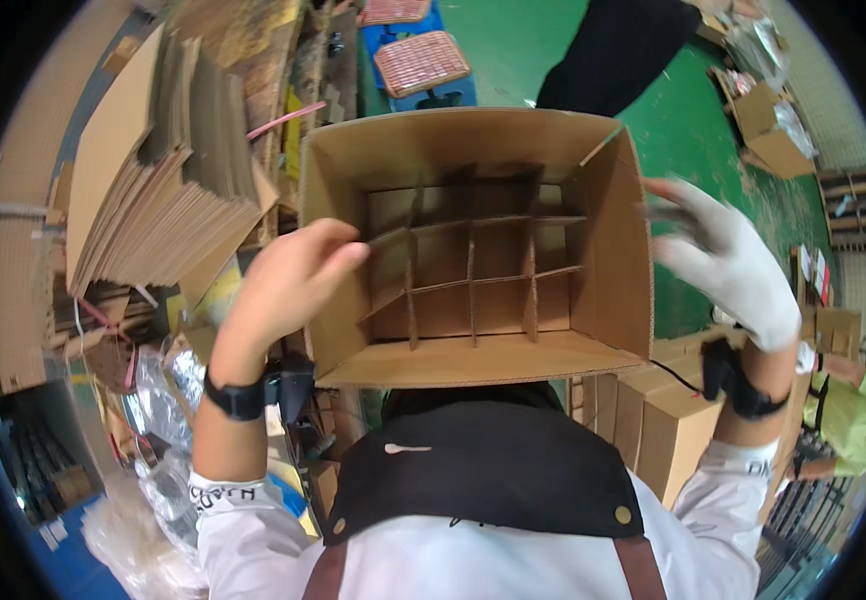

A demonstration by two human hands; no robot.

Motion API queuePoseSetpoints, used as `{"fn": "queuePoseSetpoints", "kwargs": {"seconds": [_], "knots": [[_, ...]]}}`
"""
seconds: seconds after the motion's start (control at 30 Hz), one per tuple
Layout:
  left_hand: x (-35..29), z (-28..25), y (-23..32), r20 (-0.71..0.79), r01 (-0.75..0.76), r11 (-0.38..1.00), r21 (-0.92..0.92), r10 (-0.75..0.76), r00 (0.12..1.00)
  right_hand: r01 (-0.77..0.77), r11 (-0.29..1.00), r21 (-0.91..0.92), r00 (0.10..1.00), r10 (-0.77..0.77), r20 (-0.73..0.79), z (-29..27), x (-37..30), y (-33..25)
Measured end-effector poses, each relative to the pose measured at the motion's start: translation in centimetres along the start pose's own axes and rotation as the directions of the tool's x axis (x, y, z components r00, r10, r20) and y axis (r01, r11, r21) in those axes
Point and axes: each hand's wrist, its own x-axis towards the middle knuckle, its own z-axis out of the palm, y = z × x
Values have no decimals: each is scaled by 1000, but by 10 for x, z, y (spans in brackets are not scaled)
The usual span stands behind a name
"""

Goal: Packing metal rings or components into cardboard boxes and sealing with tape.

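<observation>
An open cardboard box is in front of my body, its inside facing up. Crossed cardboard dividers split its inside into several cells. My left hand, bare, bends over the left rim, thumb and fingertips showing above the inside of the wall; its other fingers are hidden. Just outside the right wall is my right hand in a white glove. Its fingers are apart and slightly blurred, with nothing between them; whether they touch the wall I cannot tell.
A thick stack of flat cardboard sheets leans at the left. Blue stools with woven seats stand beyond the box on the green floor. Closed cartons are near my right arm. A person in yellow-green is at the far right.
</observation>
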Motion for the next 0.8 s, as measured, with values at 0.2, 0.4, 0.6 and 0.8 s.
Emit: {"fn": "queuePoseSetpoints", "kwargs": {"seconds": [0.2, 0.4, 0.6, 0.8], "knots": [[-94, 80, -76, -156, 159, 910, -383, -233, 960, -500, 756, 422, 842, 538, 36, 84, -74, 119], [-140, 119, -101, -331, 363, 801, -476, -546, 770, -273, 686, 674, 927, 375, -5, 134, -53, 164], [-162, 156, -130, -566, 303, 826, -474, -550, 614, -332, 791, 513, 917, 399, -23, 157, -32, 174], [-256, 149, -132, -681, 116, 802, -586, -565, 465, -168, 682, -712, 945, -93, -312, 123, -26, 134]]}}
